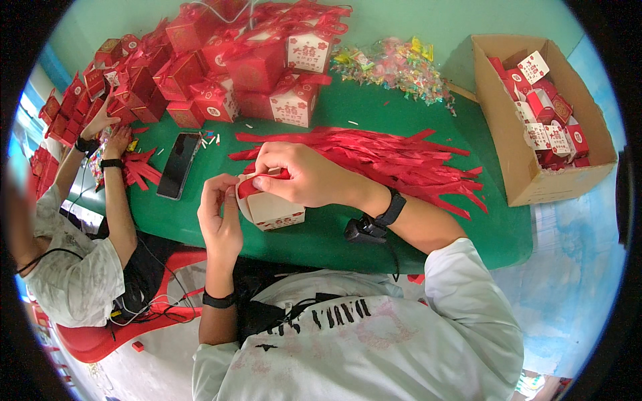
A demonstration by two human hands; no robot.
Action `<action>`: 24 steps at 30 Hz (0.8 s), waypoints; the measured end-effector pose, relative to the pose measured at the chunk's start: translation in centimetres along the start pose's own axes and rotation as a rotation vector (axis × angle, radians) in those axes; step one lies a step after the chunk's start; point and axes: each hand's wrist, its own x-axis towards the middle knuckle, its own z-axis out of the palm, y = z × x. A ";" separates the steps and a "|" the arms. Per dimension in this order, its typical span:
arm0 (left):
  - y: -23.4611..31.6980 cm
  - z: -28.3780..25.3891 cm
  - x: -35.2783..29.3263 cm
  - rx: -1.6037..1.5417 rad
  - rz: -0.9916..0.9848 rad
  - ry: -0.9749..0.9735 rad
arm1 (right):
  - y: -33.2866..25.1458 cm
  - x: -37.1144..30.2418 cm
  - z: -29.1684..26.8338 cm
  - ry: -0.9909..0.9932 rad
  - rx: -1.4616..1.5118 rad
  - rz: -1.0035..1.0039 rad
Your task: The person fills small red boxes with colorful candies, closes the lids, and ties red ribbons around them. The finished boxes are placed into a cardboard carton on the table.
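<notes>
Just in front of me a small white gift box (pixel 284 218) with red printing is held at the table's near edge. My left hand (pixel 223 220) is closed, its thumb and fingers pinching the box's left upper edge. From above, my right hand (pixel 299 175) grips the box's top, its thumb pressed on a red part (pixel 250 186) there. Whether that part is a ribbon or a flap, I cannot tell. My right fingers hide much of the box's top. Right behind my hands lies a broad bundle of red ribbons (pixel 394 160).
Red and white boxes (pixel 257 67) are piled at the back left, with wrapped candies (pixel 398 67) beside them. A cardboard carton (pixel 568 186) of boxes stands at the right. A phone (pixel 178 166) lies left of my hands. Another person's hands (pixel 115 142) work at the far left.
</notes>
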 end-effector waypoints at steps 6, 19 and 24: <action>-1.1 0.7 -0.1 -0.172 -0.096 -0.003 | 0.6 -0.1 -0.1 -0.007 -0.037 -0.025; -1.4 -3.7 0.2 0.850 -0.051 -0.258 | -0.5 -0.1 -2.4 -0.017 -0.045 -0.053; -2.1 -6.7 0.4 0.934 -0.161 -0.183 | 0.0 0.3 -7.1 0.103 -0.026 0.004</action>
